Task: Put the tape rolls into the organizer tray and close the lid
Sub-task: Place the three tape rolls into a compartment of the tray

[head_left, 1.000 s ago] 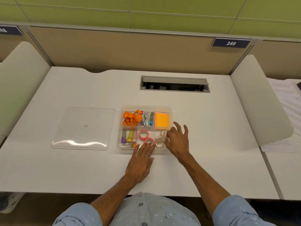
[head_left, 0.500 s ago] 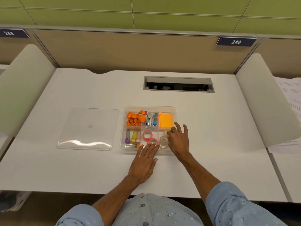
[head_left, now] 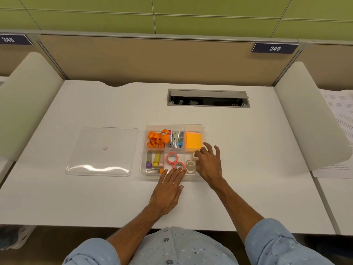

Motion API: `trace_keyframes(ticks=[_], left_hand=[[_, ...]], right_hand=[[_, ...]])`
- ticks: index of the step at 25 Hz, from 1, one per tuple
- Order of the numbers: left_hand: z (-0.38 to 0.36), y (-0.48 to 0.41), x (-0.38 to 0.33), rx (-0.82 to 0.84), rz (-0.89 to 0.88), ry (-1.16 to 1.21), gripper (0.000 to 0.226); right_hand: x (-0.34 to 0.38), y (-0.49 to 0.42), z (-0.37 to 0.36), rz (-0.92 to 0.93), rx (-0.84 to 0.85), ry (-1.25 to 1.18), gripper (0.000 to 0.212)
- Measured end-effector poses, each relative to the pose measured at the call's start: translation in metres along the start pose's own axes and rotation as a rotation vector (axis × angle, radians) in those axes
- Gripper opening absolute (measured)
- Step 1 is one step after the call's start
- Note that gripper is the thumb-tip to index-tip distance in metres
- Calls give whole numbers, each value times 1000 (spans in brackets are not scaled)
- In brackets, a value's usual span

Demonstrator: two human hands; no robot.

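Note:
A clear organizer tray sits mid-desk. Two pink tape rolls lie in its front middle compartment. A clear tape roll stands in the front right compartment, and a small white roll lies behind it, touched by the fingertips of my right hand. Whether those fingers grip it is unclear. My left hand lies flat on the desk with spread fingers resting against the tray's front edge. The clear lid lies flat to the left of the tray.
The tray also holds an orange lanyard, a stapler, orange sticky notes and markers. An open cable slot is behind the tray. White dividers stand at both desk sides; papers lie at right.
My right hand has shifted slightly, and the clear roll now stands uncovered in the front right compartment. The left hand stays against the tray front.

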State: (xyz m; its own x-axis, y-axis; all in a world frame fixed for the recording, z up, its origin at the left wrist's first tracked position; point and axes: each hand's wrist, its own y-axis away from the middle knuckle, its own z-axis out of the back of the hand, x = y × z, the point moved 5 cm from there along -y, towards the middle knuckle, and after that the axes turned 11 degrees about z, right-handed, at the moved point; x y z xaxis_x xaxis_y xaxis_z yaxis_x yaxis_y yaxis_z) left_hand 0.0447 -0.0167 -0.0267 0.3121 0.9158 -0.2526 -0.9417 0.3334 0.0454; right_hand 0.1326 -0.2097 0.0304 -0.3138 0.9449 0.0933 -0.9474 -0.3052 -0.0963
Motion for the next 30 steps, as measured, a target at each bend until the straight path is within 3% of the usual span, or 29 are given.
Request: trace_keyframes(ticks=[5,9,15,25,30], left_hand=[[-1,-2,0,-9,-5,-5,64],[-2,-1,0,-25,0,1,65],[0,-1,0,-60,-16,10,61],[2,1,0,-89,-18,45,61],[1,0,0,-87,-18,47,61]], right_hand=[[12,10,-6,132,46,-73,4],[12,14,-13,143,86,-176,13],[11,17,-6,215,135,-143,12],[-9,24,6,247,87,64,8],[-6,30,7,240,40,-19,11]])
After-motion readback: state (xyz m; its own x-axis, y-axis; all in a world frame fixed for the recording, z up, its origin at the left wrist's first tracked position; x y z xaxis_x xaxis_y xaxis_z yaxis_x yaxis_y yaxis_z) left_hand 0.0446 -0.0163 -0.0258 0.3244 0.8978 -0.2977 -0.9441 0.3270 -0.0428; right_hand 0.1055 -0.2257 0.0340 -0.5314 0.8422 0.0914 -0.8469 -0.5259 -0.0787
